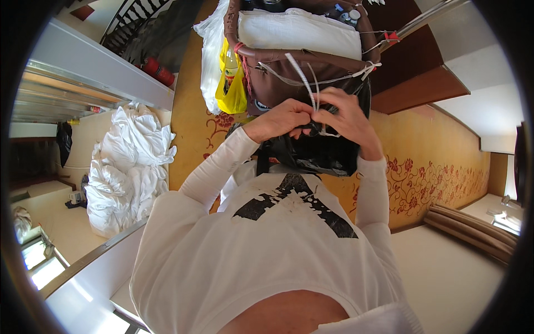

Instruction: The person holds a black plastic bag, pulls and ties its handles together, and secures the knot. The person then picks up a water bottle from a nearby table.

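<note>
In front of my chest, my left hand and my right hand meet at the top of a black plastic bag. Both pinch a white cord there, and two ends of it stick up above my fingers. Exactly how the cord runs through the bag's gathered top is hidden by my fingers. The bag hangs against the near side of a brown fabric-lined cart. Folded white linen fills much of the cart, beside several small bottles.
A yellow plastic bag holding a bottle and a white plastic bag hang on the cart's left. White bedding is heaped by a doorway at left, near a fire extinguisher. Patterned carpet extends to the right.
</note>
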A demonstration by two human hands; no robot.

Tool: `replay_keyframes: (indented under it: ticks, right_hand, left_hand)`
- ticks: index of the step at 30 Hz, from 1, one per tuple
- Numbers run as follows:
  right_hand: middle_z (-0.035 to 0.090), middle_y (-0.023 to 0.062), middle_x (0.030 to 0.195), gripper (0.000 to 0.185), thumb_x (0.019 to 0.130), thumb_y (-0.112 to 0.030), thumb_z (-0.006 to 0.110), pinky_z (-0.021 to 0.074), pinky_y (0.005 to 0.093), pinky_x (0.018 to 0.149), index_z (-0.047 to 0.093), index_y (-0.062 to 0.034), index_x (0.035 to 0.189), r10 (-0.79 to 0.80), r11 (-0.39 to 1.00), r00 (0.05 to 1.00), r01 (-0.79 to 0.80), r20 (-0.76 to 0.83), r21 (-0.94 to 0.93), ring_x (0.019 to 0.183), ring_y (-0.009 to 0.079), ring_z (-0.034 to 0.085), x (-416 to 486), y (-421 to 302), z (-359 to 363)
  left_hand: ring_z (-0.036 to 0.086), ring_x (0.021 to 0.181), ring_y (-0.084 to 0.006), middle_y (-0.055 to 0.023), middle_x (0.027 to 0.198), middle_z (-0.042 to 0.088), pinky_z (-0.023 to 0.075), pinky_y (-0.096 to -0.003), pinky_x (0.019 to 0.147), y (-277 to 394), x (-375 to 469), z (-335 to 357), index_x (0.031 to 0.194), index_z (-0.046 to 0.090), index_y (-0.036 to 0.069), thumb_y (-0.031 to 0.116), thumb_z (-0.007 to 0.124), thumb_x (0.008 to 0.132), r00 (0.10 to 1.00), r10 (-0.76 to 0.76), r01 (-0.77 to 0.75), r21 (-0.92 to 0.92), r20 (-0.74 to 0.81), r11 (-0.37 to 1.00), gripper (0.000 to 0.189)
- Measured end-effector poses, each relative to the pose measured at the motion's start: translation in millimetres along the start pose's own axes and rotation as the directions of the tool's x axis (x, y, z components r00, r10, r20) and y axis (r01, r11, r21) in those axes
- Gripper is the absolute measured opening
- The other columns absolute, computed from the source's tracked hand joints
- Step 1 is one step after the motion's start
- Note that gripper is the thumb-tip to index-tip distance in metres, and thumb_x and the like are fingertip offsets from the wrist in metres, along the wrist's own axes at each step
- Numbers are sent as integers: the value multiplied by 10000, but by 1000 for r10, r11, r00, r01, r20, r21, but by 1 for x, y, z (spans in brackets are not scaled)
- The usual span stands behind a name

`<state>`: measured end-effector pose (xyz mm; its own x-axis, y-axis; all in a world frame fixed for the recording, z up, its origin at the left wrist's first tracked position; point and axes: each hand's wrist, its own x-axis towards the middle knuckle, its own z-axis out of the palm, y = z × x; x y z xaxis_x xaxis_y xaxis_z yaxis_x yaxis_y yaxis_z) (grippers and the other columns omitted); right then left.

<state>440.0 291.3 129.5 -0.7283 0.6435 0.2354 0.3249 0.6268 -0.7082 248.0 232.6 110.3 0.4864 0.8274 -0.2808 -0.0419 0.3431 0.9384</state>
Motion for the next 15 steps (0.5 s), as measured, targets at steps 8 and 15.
replay_keyframes:
  ticks: [8, 15]
  right_hand:
    - [312, -44, 509, 254, 964, -248, 430, 272, 216, 430, 560, -57, 858, 267, -140, 956, -89, 124, 986, 408, 70, 288, 23, 7, 12]
    - [253, -64, 479, 282, 962, -271, 443, 237, 222, 408, 544, -38, 840, 405, -53, 880, -250, 249, 967, 379, 52, 235, 14, 45, 12]
  left_hand:
    - [405, 499, -37, 7, 678, 535, 349, -167, 450, 2, -5, 1, 981, 647, -12, 89, 401, 832, 996, 56, -69, -225, -66, 972, 305]
    - [424, 527, -35, 27, 669, 476, 362, -162, 490, -27, -3, 11, 1100, 604, -8, 61, 351, 811, 992, -73, 52, -203, -102, 978, 390]
